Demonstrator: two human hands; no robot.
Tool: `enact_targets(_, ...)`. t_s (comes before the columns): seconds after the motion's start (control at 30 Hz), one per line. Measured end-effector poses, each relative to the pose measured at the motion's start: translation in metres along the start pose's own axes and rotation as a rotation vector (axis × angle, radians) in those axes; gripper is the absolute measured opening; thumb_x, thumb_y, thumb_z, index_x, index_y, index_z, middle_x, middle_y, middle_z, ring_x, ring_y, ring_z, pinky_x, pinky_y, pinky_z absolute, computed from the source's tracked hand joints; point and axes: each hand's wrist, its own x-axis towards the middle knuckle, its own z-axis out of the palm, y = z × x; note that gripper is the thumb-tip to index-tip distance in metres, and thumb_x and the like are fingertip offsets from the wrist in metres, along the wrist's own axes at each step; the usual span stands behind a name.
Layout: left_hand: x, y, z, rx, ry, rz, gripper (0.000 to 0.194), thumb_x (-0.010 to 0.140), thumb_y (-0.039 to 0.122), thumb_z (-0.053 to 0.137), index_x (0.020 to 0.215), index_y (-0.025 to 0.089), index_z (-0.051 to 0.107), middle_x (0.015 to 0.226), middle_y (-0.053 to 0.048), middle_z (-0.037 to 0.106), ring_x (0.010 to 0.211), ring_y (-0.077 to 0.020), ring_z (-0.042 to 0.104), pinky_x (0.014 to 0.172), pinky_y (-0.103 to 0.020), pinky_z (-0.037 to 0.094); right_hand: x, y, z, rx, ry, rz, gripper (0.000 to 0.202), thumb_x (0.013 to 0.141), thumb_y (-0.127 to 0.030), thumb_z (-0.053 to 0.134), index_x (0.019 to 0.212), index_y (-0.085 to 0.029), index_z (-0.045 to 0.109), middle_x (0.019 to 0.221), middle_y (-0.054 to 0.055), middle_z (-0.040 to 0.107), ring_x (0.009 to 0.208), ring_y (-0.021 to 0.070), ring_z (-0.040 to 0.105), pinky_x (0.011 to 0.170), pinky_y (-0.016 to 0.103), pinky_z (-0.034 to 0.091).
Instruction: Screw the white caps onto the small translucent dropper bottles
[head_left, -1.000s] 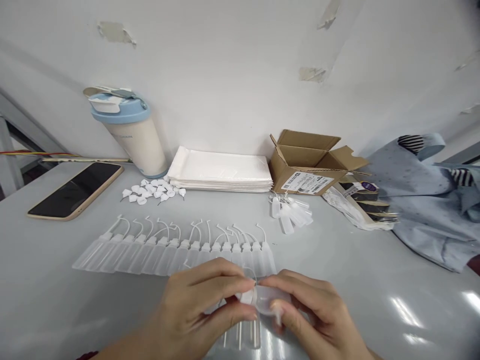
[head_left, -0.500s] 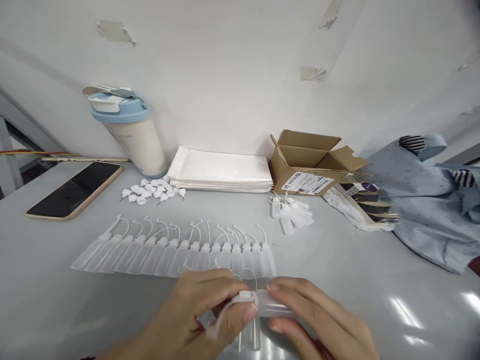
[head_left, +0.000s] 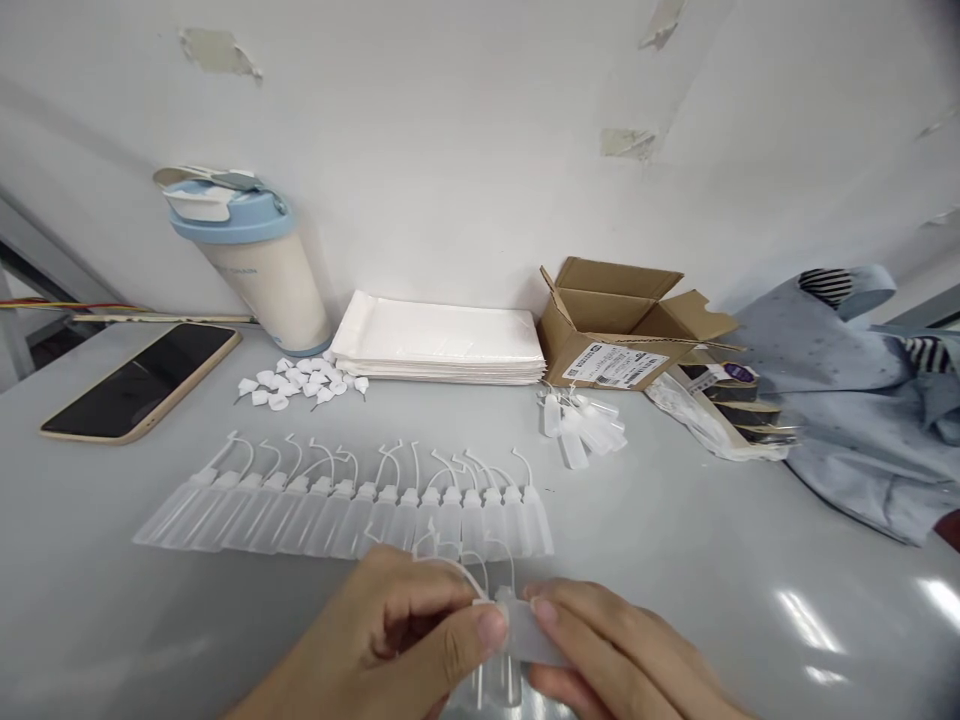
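Note:
My right hand (head_left: 619, 640) is closed round the clear body of a small plastic bottle (head_left: 531, 630), held on its side. My left hand (head_left: 409, 635) pinches the white neck end of that bottle between thumb and fingers, and a thin strap curls up from there. Just under my hands stand or lie more such bottles (head_left: 512, 680), mostly hidden, their straps sticking up. Beyond them a long row of clear bottles (head_left: 341, 518) lies side by side, white necks and curved straps pointing away from me.
A heap of small white caps (head_left: 304, 380) lies near a tumbler (head_left: 274, 290) and a phone (head_left: 142, 385). White padded envelopes (head_left: 442, 340) are stacked by the wall. On the right are an open cardboard box (head_left: 622, 325), a pile of small clear pieces (head_left: 581, 428) and blue cloth (head_left: 847, 420).
My left fingers have closed in on the bottle's neck; the strap that hung over my left thumb now curves up behind it. My right hand still holds the body, now with its flat side more visible.

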Motion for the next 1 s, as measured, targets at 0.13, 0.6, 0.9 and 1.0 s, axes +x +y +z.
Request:
enact_targets(0.13,-0.003,-0.005,0.003,0.312,0.161,0.282,0.035,0.096,0.035,0.048,0.066,0.019,0.055,0.054,0.004,0.048,0.049,-0.0102,0.048,0.05,-0.021,0.036,0.004,-0.001,-0.003,0.331,-0.072,0.293,0.018,0.094,-0.027,0.058,0.109,-0.017,0.063,0.078,0.005,0.073,0.062,0.0158,0.07,0.054,0.022,0.058)
enact_targets(0.6,-0.001,-0.006,0.004,0.433,0.227,0.386,0.011,0.09,0.023,0.057,0.084,0.017,0.065,0.064,0.004,0.058,0.053,-0.0086,0.054,0.05,-0.015,0.042,0.013,0.007,-0.004,0.665,-0.215,0.559,0.016,0.094,-0.025,0.058,0.107,-0.018,0.065,0.063,-0.001,0.065,0.052,0.0106,0.065,0.052,0.018,0.052)
enact_targets(0.9,-0.002,-0.002,0.005,0.21,0.153,0.19,0.025,0.094,0.03,0.05,0.085,0.017,0.069,0.06,0.004,0.054,0.052,-0.0085,0.055,0.048,-0.014,0.042,0.017,0.005,-0.007,0.396,-0.094,0.119,0.022,0.092,-0.012,0.059,0.114,-0.01,0.06,0.099,0.016,0.069,0.087,0.0198,0.069,0.07,0.026,0.06)
enact_targets(1.0,-0.001,-0.001,0.004,-0.004,0.11,0.052,0.023,0.089,0.037,0.057,0.09,0.019,0.072,0.064,0.005,0.052,0.05,-0.0074,0.055,0.046,-0.013,0.044,0.011,0.006,-0.002,0.39,-0.027,0.084,0.019,0.094,-0.015,0.058,0.112,-0.011,0.062,0.098,0.014,0.069,0.082,0.0183,0.07,0.064,0.023,0.06)
